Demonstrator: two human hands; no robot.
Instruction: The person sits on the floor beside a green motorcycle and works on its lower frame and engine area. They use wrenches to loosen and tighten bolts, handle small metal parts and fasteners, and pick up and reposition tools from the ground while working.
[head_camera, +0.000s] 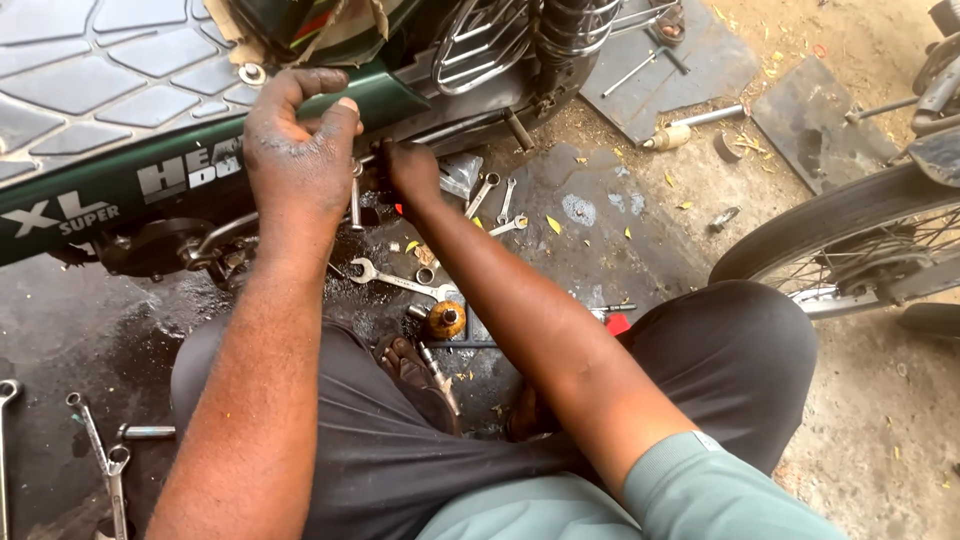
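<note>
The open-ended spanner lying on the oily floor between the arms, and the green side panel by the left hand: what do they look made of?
The open-ended spanner looks like bare polished steel: silvery, with bright glints. The green side panel looks like glossy painted metal or plastic; the sheen alone cannot settle which. The left hand grips its upper edge.

Soft even daylight, faint shadows, sharp focus, slight wide-angle edge bending.

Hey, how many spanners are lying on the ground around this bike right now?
6, maybe more hidden: one long steel combination spanner below the hands, three small spanners right of the right hand, two at bottom left.
</note>
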